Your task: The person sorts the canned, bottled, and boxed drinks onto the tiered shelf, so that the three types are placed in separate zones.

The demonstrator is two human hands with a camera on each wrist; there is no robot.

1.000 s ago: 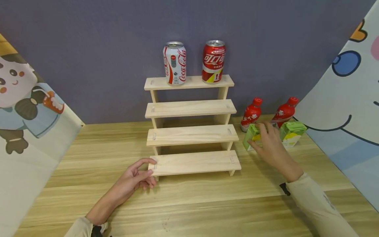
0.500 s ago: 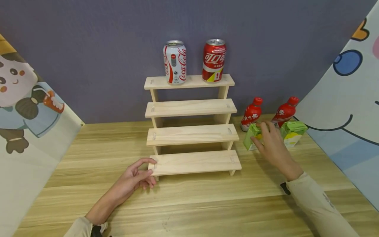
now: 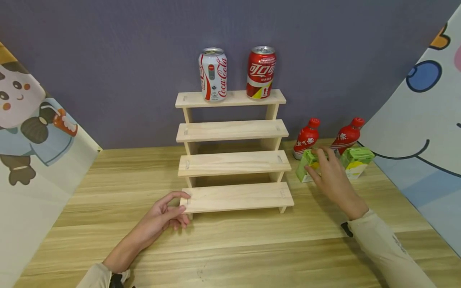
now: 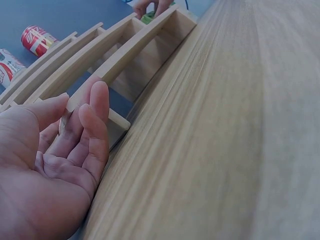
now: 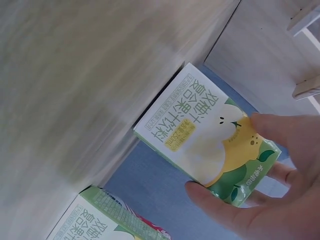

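Observation:
At the left end of the lowest step of a stepped wooden display rack (image 3: pixel 235 198), my left hand (image 3: pixel 163 214) pinches the board between thumb and fingers. The left wrist view shows the fingers (image 4: pixel 92 125) curled around that board's end. To the right of the rack, my right hand (image 3: pixel 335 178) grips the upper end of a green juice carton (image 5: pixel 200 135), thumb and fingers on opposite sides. The carton stands upright on the table. Beside it is a second green juice carton (image 3: pixel 356 162), partly behind the hand in the head view.
A white cola can (image 3: pixel 213 76) and a red cola can (image 3: pixel 261 74) stand on the top step. Two red bottles (image 3: pixel 306 140) stand behind the cartons, near the dark back wall (image 3: pixel 126 80). Printed cartoon panels (image 3: pixel 407 120) flank the wooden table (image 3: pixel 234 252).
My right thumb has moved slightly in against the carton and the grip looks closer. The left hand keeps its hold on the rack. The head view has shifted very slightly.

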